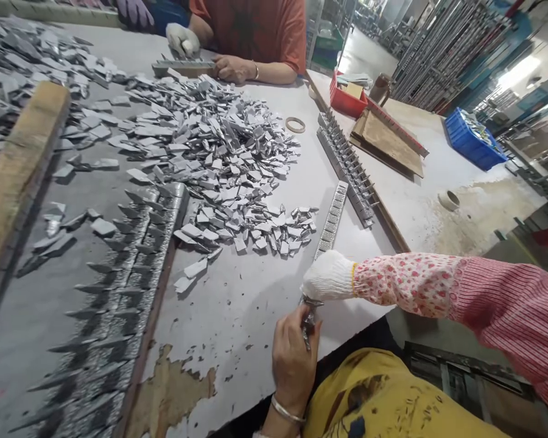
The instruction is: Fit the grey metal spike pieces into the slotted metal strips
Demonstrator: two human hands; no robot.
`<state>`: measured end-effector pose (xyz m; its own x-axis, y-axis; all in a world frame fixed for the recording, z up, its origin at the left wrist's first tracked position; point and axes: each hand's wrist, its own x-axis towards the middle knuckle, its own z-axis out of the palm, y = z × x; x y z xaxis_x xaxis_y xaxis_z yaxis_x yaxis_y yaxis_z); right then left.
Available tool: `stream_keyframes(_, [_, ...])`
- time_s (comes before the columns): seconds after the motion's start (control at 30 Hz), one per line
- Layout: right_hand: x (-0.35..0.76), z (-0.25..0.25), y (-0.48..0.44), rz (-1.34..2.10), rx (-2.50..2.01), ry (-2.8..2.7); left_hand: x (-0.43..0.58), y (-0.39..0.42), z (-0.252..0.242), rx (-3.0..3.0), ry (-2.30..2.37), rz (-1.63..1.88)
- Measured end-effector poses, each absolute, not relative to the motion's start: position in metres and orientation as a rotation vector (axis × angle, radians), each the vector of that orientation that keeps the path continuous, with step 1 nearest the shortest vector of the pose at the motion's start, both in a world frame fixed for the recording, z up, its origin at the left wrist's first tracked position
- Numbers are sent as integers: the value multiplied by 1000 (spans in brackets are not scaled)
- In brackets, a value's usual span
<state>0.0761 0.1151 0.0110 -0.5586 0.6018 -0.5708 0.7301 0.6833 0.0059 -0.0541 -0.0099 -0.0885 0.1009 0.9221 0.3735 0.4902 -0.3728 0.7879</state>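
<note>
My left hand (295,353), bare with a bangle at the wrist, is closed around a few small silver-grey pointed pieces (307,331) near the table's front edge. Just beyond it, my right hand (329,277) in a white knitted glove is curled closed over the near part of a narrow segmented silver strip (332,216). The strip's far part lies bare on the table. The glove hides its own fingertips, and what they grip cannot be made out. A pointed piece sticks out beneath the glove, close to my left fingers.
A large heap of flat grey pieces (219,140) covers the table's middle. To the left stand a long spiked rack (132,274) and a wooden bar (22,176). Another spiked strip (347,167), a ring (295,125) and a red bin (347,100) lie right. Opposite, a co-worker's hands (232,68) handle a similar strip.
</note>
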Motion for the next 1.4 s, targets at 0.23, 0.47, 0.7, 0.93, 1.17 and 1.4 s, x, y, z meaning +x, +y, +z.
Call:
stream_keyframes(0.23, [90,9,101,-293,1319,2306,-54,-6,-86,1966,1390,1213])
stream_keyframes(0.47, [114,34,92,-580,1705,2338,-58,-16,-84,1891,1402,1181])
stream_keyframes(0.7, [111,25,78,-667,1738,2456,-99,0,-73,1579,1192,1023])
stream_keyframes(0.93, [127,10,73,-1103,1891,2475,-156,109,-60,1749,2042,928])
stream_keyframes(1.17, [138,14,73,-1534,1958,2440,-153,123,-52,1656,1983,864])
stream_keyframes(1.4, [97,37,88,-2011,1693,2318,-104,56,-9,1531,1368,835])
